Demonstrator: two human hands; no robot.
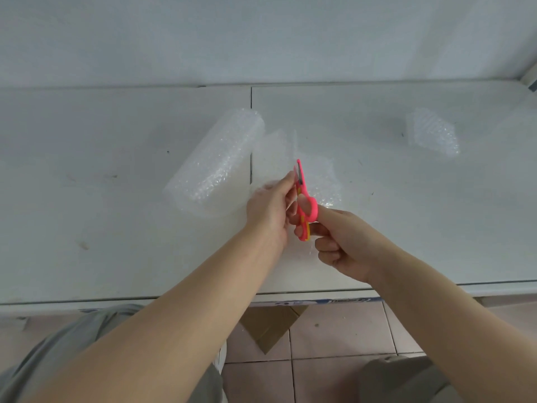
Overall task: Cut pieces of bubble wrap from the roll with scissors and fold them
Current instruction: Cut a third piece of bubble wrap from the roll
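white table (116, 228); bubble wrap roll (215, 161), folded piece (433, 133) well apart

Left hand (268, 209): bare forearm extended forward, fingers curled, apparently pinching the bubble wrap sheet (321, 181).
Right hand (344, 242): bare forearm extended, thumb and fingers through the handles of the scissors (303, 199), knuckles facing left.

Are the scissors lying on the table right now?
No, the right hand grips the pink scissors by their handle loops, blades pointing away, while the left hand pinches the bubble wrap sheet beside them.
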